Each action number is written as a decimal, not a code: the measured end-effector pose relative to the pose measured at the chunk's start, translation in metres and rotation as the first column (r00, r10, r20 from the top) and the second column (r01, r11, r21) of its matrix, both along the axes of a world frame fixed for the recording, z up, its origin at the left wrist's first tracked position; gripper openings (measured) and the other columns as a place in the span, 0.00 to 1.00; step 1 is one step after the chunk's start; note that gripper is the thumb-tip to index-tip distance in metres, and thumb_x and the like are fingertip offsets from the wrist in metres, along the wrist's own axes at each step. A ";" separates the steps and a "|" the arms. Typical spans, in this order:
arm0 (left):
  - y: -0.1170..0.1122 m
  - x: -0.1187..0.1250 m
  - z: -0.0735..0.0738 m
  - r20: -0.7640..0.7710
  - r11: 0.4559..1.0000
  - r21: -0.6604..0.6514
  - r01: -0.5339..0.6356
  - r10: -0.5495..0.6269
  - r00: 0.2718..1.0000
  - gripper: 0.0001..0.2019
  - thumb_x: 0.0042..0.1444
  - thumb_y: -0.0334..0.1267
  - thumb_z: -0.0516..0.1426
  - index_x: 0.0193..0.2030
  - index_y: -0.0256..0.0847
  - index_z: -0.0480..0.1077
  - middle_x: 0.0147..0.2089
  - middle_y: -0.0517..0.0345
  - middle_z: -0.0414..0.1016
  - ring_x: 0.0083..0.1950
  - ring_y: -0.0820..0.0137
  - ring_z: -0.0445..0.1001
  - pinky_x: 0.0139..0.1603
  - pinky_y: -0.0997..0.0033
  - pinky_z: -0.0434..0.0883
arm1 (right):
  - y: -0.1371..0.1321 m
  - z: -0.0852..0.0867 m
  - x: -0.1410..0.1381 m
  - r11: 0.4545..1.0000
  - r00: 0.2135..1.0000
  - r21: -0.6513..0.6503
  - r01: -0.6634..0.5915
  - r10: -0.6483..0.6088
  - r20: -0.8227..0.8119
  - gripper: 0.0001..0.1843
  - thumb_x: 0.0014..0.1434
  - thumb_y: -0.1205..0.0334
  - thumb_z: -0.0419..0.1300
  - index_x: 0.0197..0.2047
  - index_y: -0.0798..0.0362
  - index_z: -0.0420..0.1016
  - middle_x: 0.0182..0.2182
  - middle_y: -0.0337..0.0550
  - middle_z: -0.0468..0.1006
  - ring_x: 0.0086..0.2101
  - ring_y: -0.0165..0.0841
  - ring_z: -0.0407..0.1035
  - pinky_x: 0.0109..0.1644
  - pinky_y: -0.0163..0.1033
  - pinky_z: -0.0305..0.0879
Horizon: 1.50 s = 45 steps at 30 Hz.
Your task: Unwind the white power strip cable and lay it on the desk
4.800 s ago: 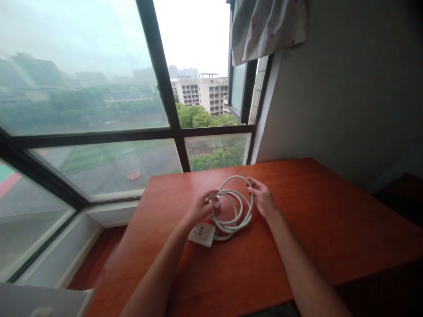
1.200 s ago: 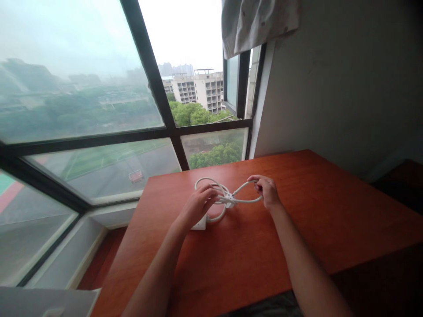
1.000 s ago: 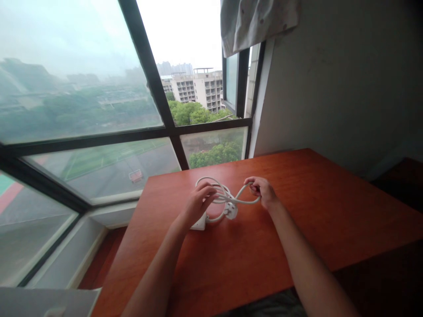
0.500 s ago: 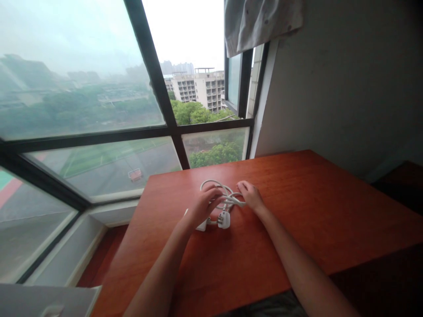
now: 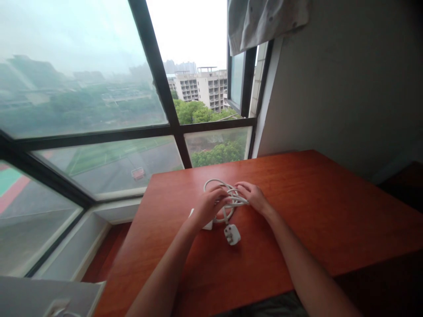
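A white power cable (image 5: 238, 201) lies in loose loops between my hands on the reddish-brown table. My left hand (image 5: 210, 205) curls around the left side of the loops, fingers bent over the cable. On the right, my right hand (image 5: 254, 196) pinches the bundle with its thumb and fingers. The white three-pin plug (image 5: 233, 234) hangs toward me below the loops, its pins facing left. Behind my left hand a white block (image 5: 208, 226), perhaps a power strip, is mostly hidden.
The wooden table (image 5: 317, 211) reaches to the window frame (image 5: 178, 130) at its far side. A grey wall (image 5: 337, 88) rises at the right, and a patterned curtain (image 5: 264, 22) hangs above. A white ledge (image 5: 49, 295) stands at the lower left.
The plug has swung away from the white block, toward me and slightly right. The loops are drawn closer together between my hands. The whole view has shifted slightly.
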<state>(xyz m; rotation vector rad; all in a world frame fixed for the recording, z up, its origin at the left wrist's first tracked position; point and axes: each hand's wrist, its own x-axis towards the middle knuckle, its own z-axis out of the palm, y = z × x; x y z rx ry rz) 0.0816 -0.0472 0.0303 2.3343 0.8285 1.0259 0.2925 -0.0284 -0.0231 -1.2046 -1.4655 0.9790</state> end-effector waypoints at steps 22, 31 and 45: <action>0.004 0.001 -0.004 0.043 0.997 -0.013 -0.072 0.072 0.996 0.08 0.62 0.40 0.55 0.36 0.38 0.71 0.37 0.54 0.72 0.35 0.72 0.70 0.35 0.74 0.69 | -0.009 0.009 0.005 0.989 0.989 0.021 -0.144 0.144 0.014 0.31 0.62 0.36 0.48 0.43 0.55 0.78 0.35 0.46 0.81 0.36 0.38 0.75 0.42 0.41 0.69; 0.007 0.000 -0.010 0.121 0.981 -0.045 -0.186 0.190 0.974 0.08 0.61 0.40 0.56 0.34 0.38 0.70 0.36 0.55 0.72 0.33 0.73 0.69 0.31 0.77 0.67 | -0.006 0.016 0.013 0.974 0.984 0.144 0.177 -0.175 -0.028 0.28 0.61 0.37 0.48 0.36 0.53 0.76 0.32 0.45 0.79 0.34 0.36 0.73 0.39 0.37 0.68; 0.009 -0.002 -0.013 0.126 0.962 -0.039 -0.271 0.274 0.953 0.08 0.61 0.39 0.56 0.33 0.39 0.70 0.36 0.56 0.73 0.31 0.75 0.69 0.32 0.77 0.67 | 0.001 -0.001 0.015 0.991 0.924 -0.026 0.128 -0.110 0.367 0.22 0.62 0.49 0.47 0.25 0.52 0.72 0.22 0.41 0.76 0.25 0.31 0.69 0.30 0.33 0.61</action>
